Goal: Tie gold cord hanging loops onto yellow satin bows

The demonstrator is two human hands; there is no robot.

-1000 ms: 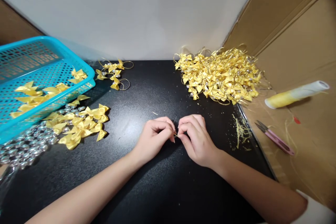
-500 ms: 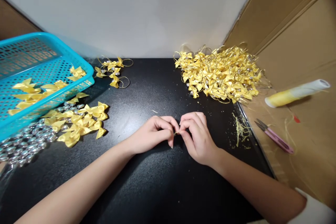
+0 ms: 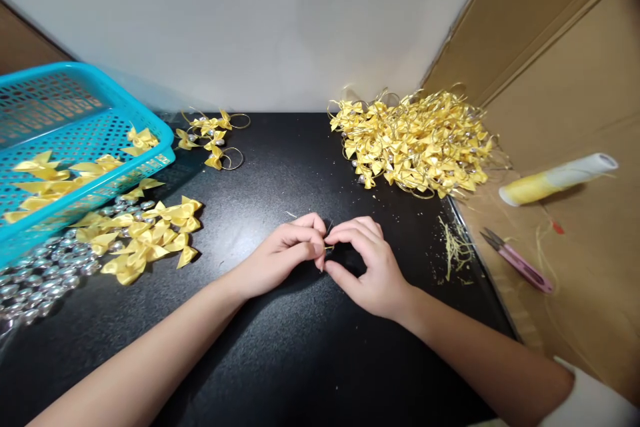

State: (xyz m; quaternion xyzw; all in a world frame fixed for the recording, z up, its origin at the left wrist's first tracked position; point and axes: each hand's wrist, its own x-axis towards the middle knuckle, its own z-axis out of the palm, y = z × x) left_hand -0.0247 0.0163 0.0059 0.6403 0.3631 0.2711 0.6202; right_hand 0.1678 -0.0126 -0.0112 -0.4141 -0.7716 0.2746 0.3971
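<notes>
My left hand (image 3: 285, 253) and my right hand (image 3: 367, 267) meet fingertip to fingertip over the middle of the black table (image 3: 300, 360). Between them they pinch a thin gold thread (image 3: 327, 245); only a short end of it shows, and what it is tied to is hidden by my fingers. A loose heap of plain yellow ribbon bows (image 3: 145, 237) lies to the left of my left hand. A big pile of finished bows with gold loops (image 3: 413, 143) sits at the far right of the table.
A blue plastic basket (image 3: 95, 127) holding several bows overhangs the table's left side, with silver beads (image 3: 37, 277) beneath it. A few looped bows (image 3: 213, 137) lie at the back. On the cardboard at right are pink thread snips (image 3: 517, 260), a yellow thread spool (image 3: 555, 179) and thread scraps (image 3: 455, 247).
Both hands have shifted slightly left and away from me, staying pinched together on the thread. The view has drifted a little; nothing else on the table has moved.
</notes>
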